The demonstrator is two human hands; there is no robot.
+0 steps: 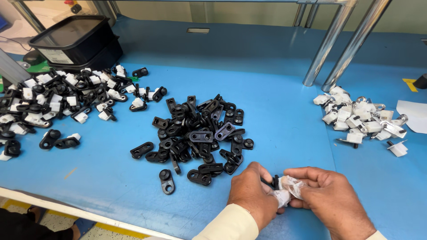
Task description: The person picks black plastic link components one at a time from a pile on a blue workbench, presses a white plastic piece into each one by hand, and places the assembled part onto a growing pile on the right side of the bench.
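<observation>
The left hand (252, 192) and the right hand (327, 195) meet low on the blue counter (284, 115), near its front edge. The fingers (299, 172) of both hands are clenched around 1 small piece, a black plastic clip (275, 181) joined to a white plastic part (289, 189). The black end shows in the gap between the 2 thumbs, and the white end lies under the right thumb and against the left palm. How the 2 parts fit together cannot be made out, since the fingers cover most of them.

Just beyond the left hand, a loose heap of black clips (195, 133) spreads across the middle of the counter, its nearest pieces almost at the knuckles. To the right hand's far side lies open blue surface, then a smaller heap of white parts with metal pieces (360, 118), well apart. 2 slanted chrome poles (342, 40) stand behind that heap.

At the far left, a broad heap of joined black-and-white pieces (53, 102) runs out of the picture. A black bin (75, 40) stands behind it. The counter's pale front edge crosses the lower left corner, and both wrists are cut off at the bottom.
</observation>
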